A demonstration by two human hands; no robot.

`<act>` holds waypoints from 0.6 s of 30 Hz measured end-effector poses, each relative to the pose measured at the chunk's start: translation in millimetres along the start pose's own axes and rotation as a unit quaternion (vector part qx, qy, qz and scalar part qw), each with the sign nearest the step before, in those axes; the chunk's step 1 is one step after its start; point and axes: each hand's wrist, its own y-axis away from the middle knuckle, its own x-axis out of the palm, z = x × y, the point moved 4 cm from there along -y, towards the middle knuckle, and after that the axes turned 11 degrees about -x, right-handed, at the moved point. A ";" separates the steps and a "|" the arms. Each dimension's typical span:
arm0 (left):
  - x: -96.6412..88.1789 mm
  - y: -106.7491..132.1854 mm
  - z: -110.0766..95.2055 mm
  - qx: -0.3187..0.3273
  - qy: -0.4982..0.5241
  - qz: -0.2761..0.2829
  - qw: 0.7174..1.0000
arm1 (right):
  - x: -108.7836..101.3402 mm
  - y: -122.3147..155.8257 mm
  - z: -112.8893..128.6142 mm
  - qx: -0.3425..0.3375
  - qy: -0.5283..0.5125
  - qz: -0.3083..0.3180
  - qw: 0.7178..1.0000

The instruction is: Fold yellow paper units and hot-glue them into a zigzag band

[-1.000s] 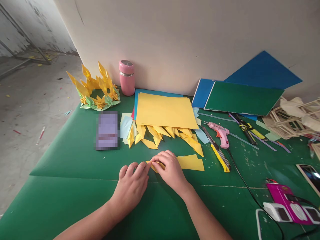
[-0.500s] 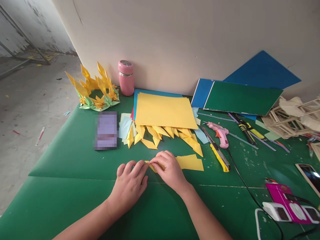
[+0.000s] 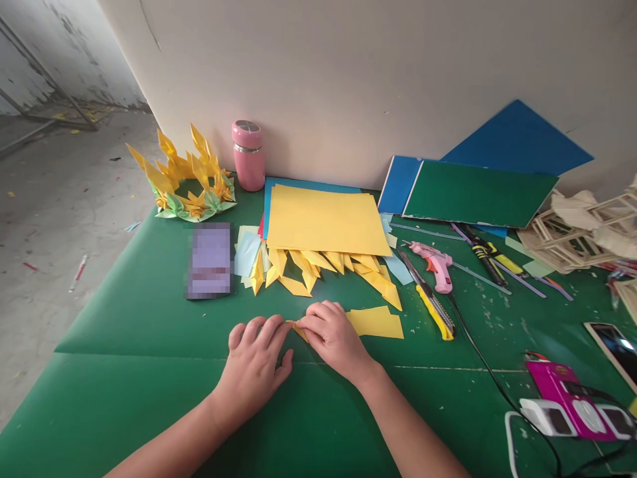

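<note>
A small folded piece of yellow paper (image 3: 300,332) lies between my hands on the green table, mostly covered by fingers. My right hand (image 3: 336,338) is closed on it, thumb and fingertips pinched at its edge. From the left, my left hand (image 3: 259,358) holds the paper's other end with bent fingertips, its thumb held away from the fingers. Beside my right hand lie flat yellow paper strips (image 3: 377,322). Beyond them, several folded yellow paper points (image 3: 308,262) stick out from under a stack of yellow sheets (image 3: 326,219).
A yellow and green paper crown (image 3: 192,182) and pink flask (image 3: 249,156) stand at the back left, near a blurred purple object (image 3: 211,260). To the right lie a utility knife (image 3: 432,305), a pink glue gun (image 3: 435,264) with its cord, pliers (image 3: 488,255) and a magenta power strip (image 3: 567,398).
My left thumb has spread a little away from its fingers. My right fingers have shifted slightly along the folded paper. The whole view has moved slightly.
</note>
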 end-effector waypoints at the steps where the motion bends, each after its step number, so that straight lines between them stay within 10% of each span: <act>1: -0.1 -0.1 0.4 0.001 0.003 0.002 1.000 | 0.3 -0.1 0.3 -0.004 0.003 0.004 1.000; 18: -1.8 2.1 -3.0 0.020 -0.044 -0.017 0.999 | 1.3 -0.4 0.0 0.000 0.006 0.011 1.000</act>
